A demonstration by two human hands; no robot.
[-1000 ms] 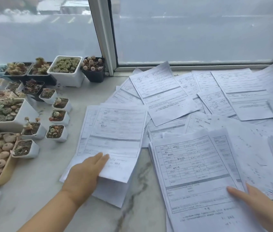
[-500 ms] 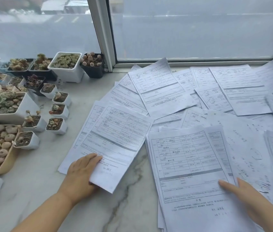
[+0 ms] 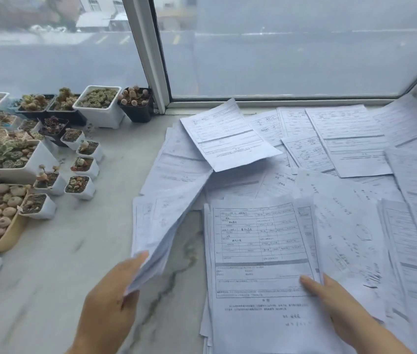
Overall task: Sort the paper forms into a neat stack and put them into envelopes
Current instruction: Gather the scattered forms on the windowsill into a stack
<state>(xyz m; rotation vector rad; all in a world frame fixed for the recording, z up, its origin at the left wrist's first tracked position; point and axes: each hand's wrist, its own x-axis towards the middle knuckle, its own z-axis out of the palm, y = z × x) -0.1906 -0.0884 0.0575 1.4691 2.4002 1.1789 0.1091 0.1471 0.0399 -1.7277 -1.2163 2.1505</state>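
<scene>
Marble sill: left hand grip lifts forms clear

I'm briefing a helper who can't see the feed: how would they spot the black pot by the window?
Start at the white window post that splits the glass. At its foot, on the left, stands the small black pot, next to a larger white pot. It is the pot nearest the scattered paper forms, and it alone holds pinkish, knob-shaped plants.
</scene>
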